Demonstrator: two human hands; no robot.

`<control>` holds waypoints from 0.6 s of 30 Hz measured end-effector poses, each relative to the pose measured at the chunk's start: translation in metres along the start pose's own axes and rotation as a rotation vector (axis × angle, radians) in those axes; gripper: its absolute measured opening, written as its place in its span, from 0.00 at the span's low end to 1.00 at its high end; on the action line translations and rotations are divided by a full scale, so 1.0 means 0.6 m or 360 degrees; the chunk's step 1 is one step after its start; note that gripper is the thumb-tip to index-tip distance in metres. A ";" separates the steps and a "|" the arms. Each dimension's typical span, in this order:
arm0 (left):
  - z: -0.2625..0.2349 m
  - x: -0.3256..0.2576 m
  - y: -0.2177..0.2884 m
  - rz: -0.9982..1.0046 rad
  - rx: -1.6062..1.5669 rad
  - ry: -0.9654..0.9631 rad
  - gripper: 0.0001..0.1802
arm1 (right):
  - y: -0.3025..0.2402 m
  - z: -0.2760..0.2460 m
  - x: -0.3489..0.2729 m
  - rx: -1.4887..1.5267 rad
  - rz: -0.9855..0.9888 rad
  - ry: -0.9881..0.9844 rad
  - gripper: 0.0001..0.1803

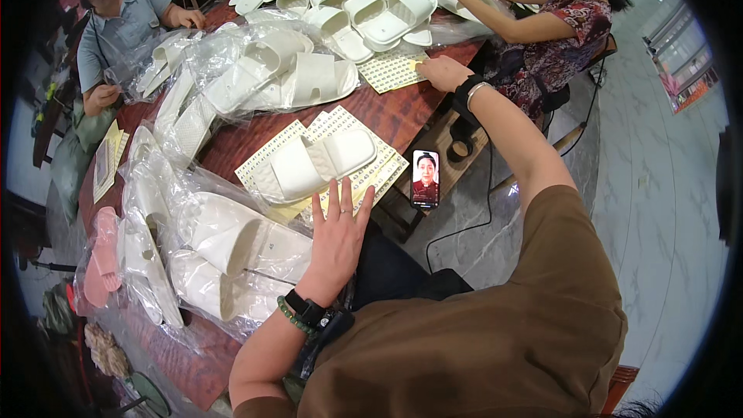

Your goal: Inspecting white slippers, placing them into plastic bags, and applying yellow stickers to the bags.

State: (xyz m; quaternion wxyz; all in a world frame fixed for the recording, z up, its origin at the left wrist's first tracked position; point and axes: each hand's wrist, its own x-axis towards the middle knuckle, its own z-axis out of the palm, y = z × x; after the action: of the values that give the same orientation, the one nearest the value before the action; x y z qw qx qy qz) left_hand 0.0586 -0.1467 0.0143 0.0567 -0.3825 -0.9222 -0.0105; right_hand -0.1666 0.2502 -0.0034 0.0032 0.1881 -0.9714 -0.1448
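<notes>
A white slide slipper (323, 161) lies on several sheets of small printed stickers (267, 156) near the table edge. My left hand (338, 226) is open, fingers spread, with the fingertips at the slipper's near side. Farther off to the right, my right hand (444, 73) reaches to the edge of another sticker sheet (385, 71) with a bare yellow patch at its corner. Its thumb and fingers are drawn together there; whatever lies between them is too small to make out.
White slippers in clear plastic bags (232, 244) crowd the table's left side. A heap of loose slippers (364, 11) fills the far end. Pink slippers (102, 259) lie far left. A phone (425, 178) stands beside the table edge. Two people (128, 11) work across and at right.
</notes>
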 end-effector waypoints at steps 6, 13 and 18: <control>0.017 0.004 -0.001 -0.0031 -0.0059 -0.0003 0.39 | -0.029 -0.005 0.011 -0.0047 0.0016 0.0174 0.08; 0.040 0.005 -0.010 -0.0074 -0.0176 0.0052 0.32 | -0.085 -0.049 0.056 0.0318 0.0097 -0.0201 0.12; 0.049 0.004 -0.014 -0.0055 -0.0176 0.0093 0.28 | -0.089 -0.059 0.076 0.0079 -0.0072 -0.0218 0.10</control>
State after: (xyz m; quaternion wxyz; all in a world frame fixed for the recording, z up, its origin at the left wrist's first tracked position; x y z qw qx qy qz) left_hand 0.0482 -0.1492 -0.0143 0.0622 -0.3685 -0.9246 -0.0736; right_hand -0.1876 0.1763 0.0132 -0.0712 0.1995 -0.9682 -0.1333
